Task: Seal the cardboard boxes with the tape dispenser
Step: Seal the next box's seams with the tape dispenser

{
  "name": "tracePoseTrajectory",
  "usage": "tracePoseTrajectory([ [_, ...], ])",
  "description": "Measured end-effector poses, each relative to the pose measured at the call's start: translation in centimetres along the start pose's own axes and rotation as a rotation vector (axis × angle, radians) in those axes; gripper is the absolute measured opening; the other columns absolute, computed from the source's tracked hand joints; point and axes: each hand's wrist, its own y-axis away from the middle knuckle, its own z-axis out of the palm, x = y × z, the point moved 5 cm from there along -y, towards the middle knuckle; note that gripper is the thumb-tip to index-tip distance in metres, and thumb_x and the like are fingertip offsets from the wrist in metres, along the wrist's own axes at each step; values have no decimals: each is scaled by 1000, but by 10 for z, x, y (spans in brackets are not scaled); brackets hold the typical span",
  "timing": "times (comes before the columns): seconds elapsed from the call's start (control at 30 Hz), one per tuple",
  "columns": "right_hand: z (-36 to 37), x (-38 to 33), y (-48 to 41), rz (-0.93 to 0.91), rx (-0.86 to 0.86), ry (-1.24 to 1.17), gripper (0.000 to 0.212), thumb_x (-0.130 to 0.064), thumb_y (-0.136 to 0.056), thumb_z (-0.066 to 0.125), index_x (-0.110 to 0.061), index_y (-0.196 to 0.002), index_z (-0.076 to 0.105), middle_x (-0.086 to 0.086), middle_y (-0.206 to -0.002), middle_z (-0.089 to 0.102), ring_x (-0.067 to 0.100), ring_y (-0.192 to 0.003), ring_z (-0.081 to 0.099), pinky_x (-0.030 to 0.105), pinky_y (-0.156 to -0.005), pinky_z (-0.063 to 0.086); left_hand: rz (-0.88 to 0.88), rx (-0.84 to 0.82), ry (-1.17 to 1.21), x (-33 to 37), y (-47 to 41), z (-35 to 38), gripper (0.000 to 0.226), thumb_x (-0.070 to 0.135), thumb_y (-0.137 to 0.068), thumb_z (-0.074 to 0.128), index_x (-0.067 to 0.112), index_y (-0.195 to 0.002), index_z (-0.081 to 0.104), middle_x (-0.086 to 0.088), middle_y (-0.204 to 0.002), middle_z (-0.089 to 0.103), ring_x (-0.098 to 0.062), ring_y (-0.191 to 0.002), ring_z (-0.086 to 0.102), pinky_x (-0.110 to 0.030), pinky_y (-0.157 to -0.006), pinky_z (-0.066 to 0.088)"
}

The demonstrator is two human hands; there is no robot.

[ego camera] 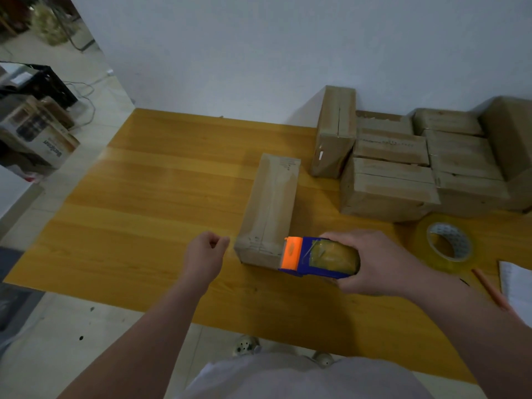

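Yellow wooden tabletop [161,180], with a pile of cardboard boxes [403,168] at far right by the wall [259,53] and one long cardboard box [270,205] lying alone near the middle. Clear tape roll [447,246] flat near the pile. Right hand [371,263] gripping the blue-and-orange tape dispenser [316,257] at the long box's near end; left hand [205,254] just beside its near corner, fingers curled, holding nothing visible.

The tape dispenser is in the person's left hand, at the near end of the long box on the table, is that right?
No, the right hand holds the tape dispenser, not the left hand, as the head view shows. It is at the near end of the long box on the table.
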Motion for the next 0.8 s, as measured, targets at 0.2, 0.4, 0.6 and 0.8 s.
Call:
tracePoseTrajectory([
  [0.2, 11, 6, -11, 47, -54, 0, 85, -42, -63, 80, -47, -137, 39, -17, -119, 51, 5, -104, 51, 29, -83, 53, -57, -86, 87, -10, -7, 15, 25, 31, -97, 55, 12, -80, 56, -6, -75, 54, -26, -73, 53, -46, -69, 49],
  [0.4, 14, 9, -8, 93, -48, -10, 84, -39, -66, 80, -46, -138, 38, -16, -123, 50, 5, -105, 52, 29, -84, 53, -79, -256, 207, -18, -9, 21, 29, 35, -100, 47, 13, -82, 54, -3, -77, 51, -19, -73, 48, -36, -70, 42],
  [0.6, 15, 9, -7, 94, -35, -3, 83, -42, -69, 79, -46, -140, 37, -17, -125, 50, 2, -104, 50, 22, -80, 52, -86, -210, -70, -36, -12, 23, 24, 31, -98, 50, 9, -98, 58, -7, -88, 61, -23, -78, 54, -35, -68, 42],
  [0.8, 20, 13, -9, 90, -31, -41, 83, -45, -66, 79, -46, -139, 39, -18, -125, 52, 3, -107, 52, 25, -83, 54, 62, -122, 436, -9, 10, 17, 34, 24, -99, 49, 17, -131, 59, 1, -124, 60, -14, -116, 54, -35, -101, 42],
])
